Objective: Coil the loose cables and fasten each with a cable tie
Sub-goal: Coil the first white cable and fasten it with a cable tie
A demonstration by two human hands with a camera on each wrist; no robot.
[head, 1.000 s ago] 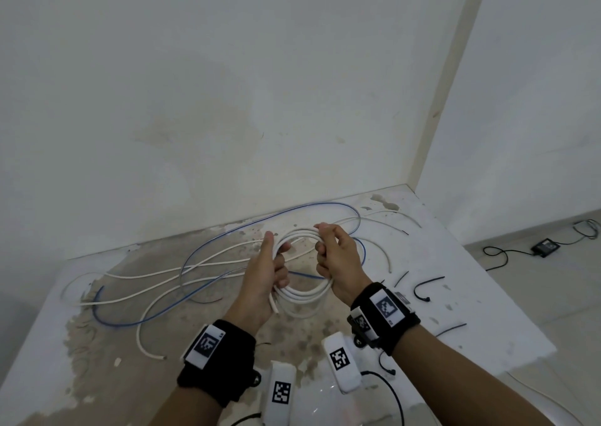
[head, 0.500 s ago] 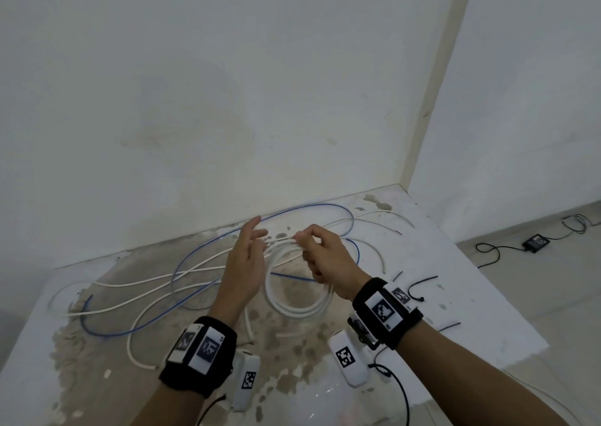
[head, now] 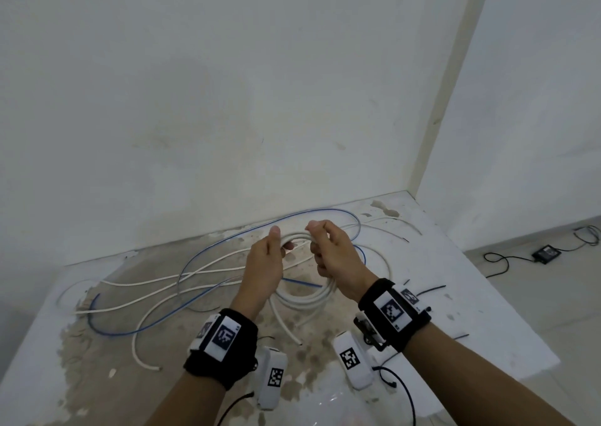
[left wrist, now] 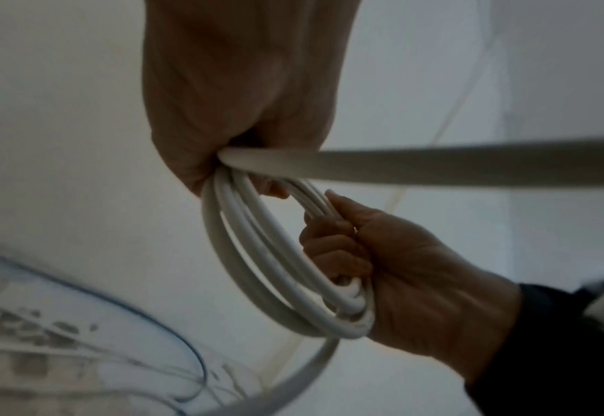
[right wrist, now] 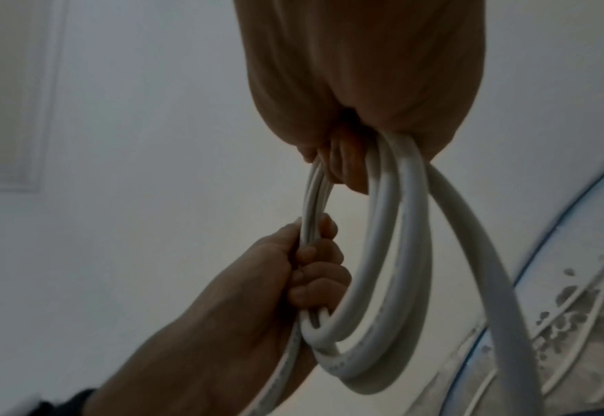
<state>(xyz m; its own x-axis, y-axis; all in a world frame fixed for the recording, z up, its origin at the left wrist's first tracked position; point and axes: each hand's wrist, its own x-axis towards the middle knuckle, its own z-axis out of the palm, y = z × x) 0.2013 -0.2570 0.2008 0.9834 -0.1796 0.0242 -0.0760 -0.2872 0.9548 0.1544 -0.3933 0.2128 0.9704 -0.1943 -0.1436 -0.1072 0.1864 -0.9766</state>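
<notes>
Head view, near to far: 2 wrist bands w/ markers are worn, 1 per arm. Left hand [head: 264, 264] and right hand [head: 336, 256] are held just above the table [head: 471, 311], each w/ fingers curled tight round opposite sides of the white cable coil [head: 309, 298]. Confirmed in wrist views: left-hand fingers [right wrist: 315, 270] wrapped round the bundled turns, right-hand fingers [left wrist: 332, 250] likewise. Approx. 3–4 turns are counted in the coil; exact no. cannot be told.

Step in hand, judged: coiling of the 1st white cable, not yet tied. A free tail [head: 286, 324] is seen hanging from the coil down to the table, so more winding is prob. needed. Next move calls for the coil to be kept pinched in 1 hand while the tail is looped in, then a tie fetched.

Count: 1 coil in hand; loose white cable [head: 153, 311] on table, at least 2 runs, tangled; 1 blue cable [head: 208, 253]; approx. 3 black cable ties seen [head: 432, 289], right of hands. Farther off, 1 black adapter [head: 546, 252] on the floor.
</notes>
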